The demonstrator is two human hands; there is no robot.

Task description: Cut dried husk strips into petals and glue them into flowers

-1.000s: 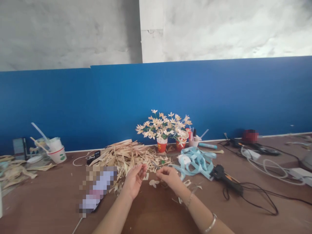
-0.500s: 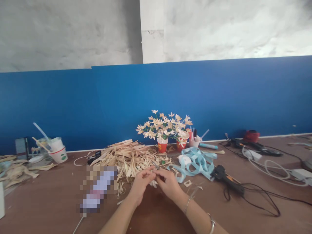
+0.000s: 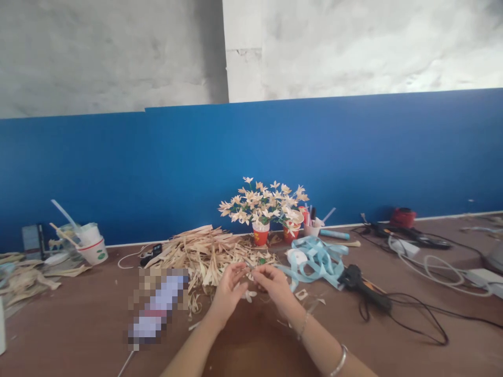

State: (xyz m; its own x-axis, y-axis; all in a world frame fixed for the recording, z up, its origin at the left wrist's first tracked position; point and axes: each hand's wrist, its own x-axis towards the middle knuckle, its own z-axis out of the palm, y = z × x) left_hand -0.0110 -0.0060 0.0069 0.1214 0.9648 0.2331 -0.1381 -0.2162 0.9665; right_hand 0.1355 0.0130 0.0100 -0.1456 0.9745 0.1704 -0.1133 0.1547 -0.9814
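left hand [image 3: 227, 296] fingers loosely curled, thumb apart; right hand [image 3: 275, 288] fingers bunched; any hold unclear | pale petal-shaped piece [image 3: 249, 296] on table [image 3: 251, 351], between hands | step: seemingly fingertip work; next calls for light, steady pinch | far: dried husk strips [image 3: 196, 251], artificial flowers [image 3: 253, 200]

Thin, beige dried-leaf strips [image 3: 192, 250] lie left of tangled light-blue ribbon [image 3: 319, 256] on a brown tabletop [image 3: 78, 319], before a flat blue partition [image 3: 188, 167].
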